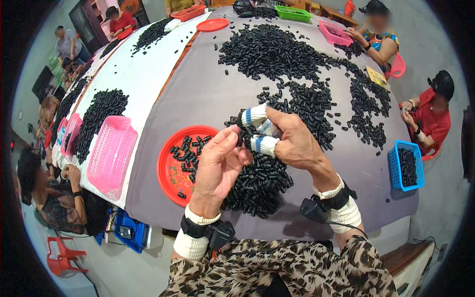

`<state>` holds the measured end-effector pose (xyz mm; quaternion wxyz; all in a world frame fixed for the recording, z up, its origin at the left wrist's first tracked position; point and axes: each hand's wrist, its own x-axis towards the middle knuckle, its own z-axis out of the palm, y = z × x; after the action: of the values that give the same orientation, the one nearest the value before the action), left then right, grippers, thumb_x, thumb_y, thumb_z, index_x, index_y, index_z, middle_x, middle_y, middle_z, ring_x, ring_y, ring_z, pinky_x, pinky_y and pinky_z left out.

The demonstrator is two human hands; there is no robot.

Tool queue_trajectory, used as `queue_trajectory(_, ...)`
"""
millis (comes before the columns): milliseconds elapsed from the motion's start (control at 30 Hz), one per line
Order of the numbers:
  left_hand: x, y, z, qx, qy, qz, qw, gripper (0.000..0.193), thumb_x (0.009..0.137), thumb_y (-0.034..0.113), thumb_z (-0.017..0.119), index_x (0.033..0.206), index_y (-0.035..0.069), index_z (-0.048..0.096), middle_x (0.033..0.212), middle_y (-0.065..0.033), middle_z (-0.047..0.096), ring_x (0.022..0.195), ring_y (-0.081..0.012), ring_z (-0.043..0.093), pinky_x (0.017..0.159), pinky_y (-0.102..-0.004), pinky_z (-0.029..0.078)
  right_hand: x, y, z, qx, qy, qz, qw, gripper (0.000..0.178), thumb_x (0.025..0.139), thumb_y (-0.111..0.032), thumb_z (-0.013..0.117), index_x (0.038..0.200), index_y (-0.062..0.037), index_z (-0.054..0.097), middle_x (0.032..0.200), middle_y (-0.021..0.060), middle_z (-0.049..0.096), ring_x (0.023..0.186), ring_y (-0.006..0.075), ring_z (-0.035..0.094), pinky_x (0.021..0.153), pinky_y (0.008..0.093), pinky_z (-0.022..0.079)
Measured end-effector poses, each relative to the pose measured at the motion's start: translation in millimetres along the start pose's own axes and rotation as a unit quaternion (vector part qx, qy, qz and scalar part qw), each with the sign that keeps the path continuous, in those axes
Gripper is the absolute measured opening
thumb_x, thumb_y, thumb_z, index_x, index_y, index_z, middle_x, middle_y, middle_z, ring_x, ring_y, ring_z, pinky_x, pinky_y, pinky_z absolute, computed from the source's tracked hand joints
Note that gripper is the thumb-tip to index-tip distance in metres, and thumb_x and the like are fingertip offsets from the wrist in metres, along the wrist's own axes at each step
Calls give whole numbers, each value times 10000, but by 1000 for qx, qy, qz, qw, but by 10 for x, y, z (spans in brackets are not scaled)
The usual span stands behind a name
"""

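Note:
My left hand pinches a small black cylindrical piece between thumb and fingers. Facing it, my right hand is curled, with white, blue-striped cloth covers over its thumb and a finger; their tips look blackened. Those covered tips meet the piece, and partly hide it. Under my hands lies a heap of similar black pieces. Beside my left hand, a round red tray holds more of them.
Large piles of black pieces cover the grey-clothed table. A pink basket stands at left, a filled blue basket at right. Several people sit around the tables, including one in red. Bands with small black devices circle my wrists.

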<state>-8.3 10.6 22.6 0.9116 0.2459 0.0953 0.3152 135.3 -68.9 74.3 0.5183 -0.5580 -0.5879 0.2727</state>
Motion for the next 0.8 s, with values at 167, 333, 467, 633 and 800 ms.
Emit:
queue_trajectory(167,-7,-15,11,63,7,24,998,129,893,132,530,978,41,561,752,-27,568,619,-122,540,586,-270,438,-23,153,-7,-16,2,-14,1000,211,771,-66,586,971,-2,566,602,51,562,551,68,504,519,245,426)
queue_trajectory(333,27,-30,-20,66,20,24,997,139,905,155,518,953,31,557,709,-27,541,601,-116,530,577,-277,447,-53,180,15,-37,23,-32,999,192,763,-60,587,943,0,558,612,60,580,551,67,517,514,249,431)
queue_trajectory(467,35,-19,-45,78,-3,10,997,200,914,196,505,953,5,552,715,-30,538,588,-108,530,558,-284,469,-101,154,30,-25,25,-8,999,174,763,-62,594,922,-4,552,617,54,586,560,64,527,518,245,436)
queue_trajectory(633,21,-31,-32,84,0,16,996,250,910,217,511,1006,-9,555,715,-32,543,597,-109,543,571,-287,489,-137,284,113,13,61,9,998,173,760,-73,619,892,-10,529,628,42,589,565,63,530,516,247,442)
queue_trajectory(800,12,-5,-44,146,-5,19,989,257,903,193,522,1044,-18,558,736,-26,556,616,-98,555,596,-264,495,-184,345,192,20,78,8,997,183,763,-77,620,906,-10,528,677,53,601,596,75,543,536,253,447)
